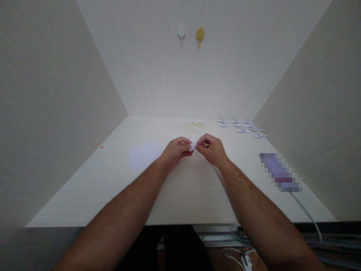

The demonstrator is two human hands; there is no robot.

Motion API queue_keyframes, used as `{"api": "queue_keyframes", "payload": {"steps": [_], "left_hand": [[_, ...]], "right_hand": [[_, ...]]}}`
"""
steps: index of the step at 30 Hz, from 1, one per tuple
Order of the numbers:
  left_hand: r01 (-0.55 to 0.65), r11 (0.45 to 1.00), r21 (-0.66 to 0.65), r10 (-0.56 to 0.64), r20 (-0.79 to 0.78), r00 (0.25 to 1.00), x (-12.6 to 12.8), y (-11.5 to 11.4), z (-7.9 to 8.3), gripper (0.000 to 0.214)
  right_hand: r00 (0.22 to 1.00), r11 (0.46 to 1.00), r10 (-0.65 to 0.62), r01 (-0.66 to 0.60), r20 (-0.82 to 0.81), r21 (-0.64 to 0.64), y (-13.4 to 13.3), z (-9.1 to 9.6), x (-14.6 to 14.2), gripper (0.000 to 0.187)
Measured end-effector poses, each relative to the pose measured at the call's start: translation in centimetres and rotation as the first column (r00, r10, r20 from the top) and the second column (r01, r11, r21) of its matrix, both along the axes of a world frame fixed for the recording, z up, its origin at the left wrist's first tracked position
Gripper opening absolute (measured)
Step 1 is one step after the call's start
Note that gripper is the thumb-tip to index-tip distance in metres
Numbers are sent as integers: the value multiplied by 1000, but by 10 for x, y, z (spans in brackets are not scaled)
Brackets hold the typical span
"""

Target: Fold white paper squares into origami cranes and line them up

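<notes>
Over the middle of the white table, a small piece of folded white paper [192, 146] is pinched between my two hands. My left hand [178, 149] grips its left side, fingers curled round it. Thumb and fingertips of my right hand [210, 148] press together on the paper's right tip. The exact folds are too small to make out. Beside my left forearm, white paper sheets [145, 154] lie flat on the table. Several folded paper cranes [244, 130] stand in a group at the far right corner.
A blurred-out phone-like device [279, 173] lies at the right edge, its white cable [307, 214] dropping over the front. Walls enclose the table [186, 199] on three sides. One white hook [181, 32] and one yellow hook [200, 34] are on the back wall. A power strip [246, 261] is below.
</notes>
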State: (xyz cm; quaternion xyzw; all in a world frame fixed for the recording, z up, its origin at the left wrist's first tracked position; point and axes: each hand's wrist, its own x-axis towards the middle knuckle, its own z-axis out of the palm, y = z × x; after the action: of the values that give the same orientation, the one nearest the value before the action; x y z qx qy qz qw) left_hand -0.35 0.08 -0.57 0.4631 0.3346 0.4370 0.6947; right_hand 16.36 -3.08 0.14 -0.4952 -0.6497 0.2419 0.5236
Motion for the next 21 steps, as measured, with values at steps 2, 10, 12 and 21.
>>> {"api": "queue_keyframes", "payload": {"steps": [2, 10, 12, 21], "left_hand": [[19, 1000, 1, -19, -17, 1000, -2, 1, 2, 31], [114, 989, 93, -100, -144, 985, -8, 3, 2, 33], [142, 982, 121, -117, -194, 974, -8, 4, 0, 34], [151, 981, 120, -130, -172, 977, -8, 4, 3, 31]], "right_hand": [[1000, 1000, 29, -29, 12, -5, 0, 1, 2, 7], [991, 997, 63, -58, 116, -47, -4, 2, 2, 3], [984, 998, 68, -66, 163, -21, -4, 2, 2, 4], [942, 971, -24, -58, 335, 232, -3, -2, 5, 11]]}}
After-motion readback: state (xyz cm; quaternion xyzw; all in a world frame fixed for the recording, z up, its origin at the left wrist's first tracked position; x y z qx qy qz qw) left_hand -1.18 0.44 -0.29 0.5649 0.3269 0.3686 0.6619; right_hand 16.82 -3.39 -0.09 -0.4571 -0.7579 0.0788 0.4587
